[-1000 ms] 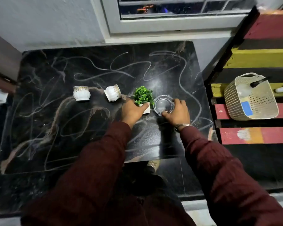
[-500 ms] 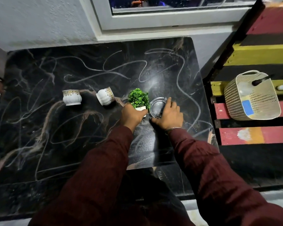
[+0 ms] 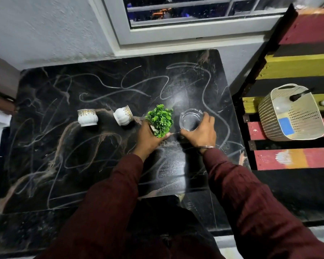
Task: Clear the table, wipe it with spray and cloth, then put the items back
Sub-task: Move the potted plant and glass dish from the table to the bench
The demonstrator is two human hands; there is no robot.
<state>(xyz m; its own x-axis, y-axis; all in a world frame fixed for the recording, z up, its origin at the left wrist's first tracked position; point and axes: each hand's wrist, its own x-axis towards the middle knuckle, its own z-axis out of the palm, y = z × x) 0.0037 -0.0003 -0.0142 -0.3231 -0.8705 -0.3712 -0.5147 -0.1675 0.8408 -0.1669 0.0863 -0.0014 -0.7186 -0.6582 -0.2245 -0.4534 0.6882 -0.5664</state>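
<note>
A black marble table (image 3: 94, 161) fills the middle of the view. My left hand (image 3: 148, 139) grips the pot of a small green plant (image 3: 160, 119), tilted toward me. Just to its right, my right hand (image 3: 199, 132) holds a clear glass ashtray (image 3: 190, 120), tipped on its side. Two white cups with gold rims stay on the table to the left: an upright cup (image 3: 87, 117) and a tilted cup (image 3: 123, 116).
A beige perforated basket (image 3: 292, 113) holding a spray bottle and a blue cloth sits on the striped red, yellow and black bench (image 3: 295, 159) to the right. A window and white wall are behind the table. A dark ledge lies below the table's near edge.
Both hands have closed round their items and tipped them up: the plant leans toward me and the ashtray is on its side. The two cups stayed put.
</note>
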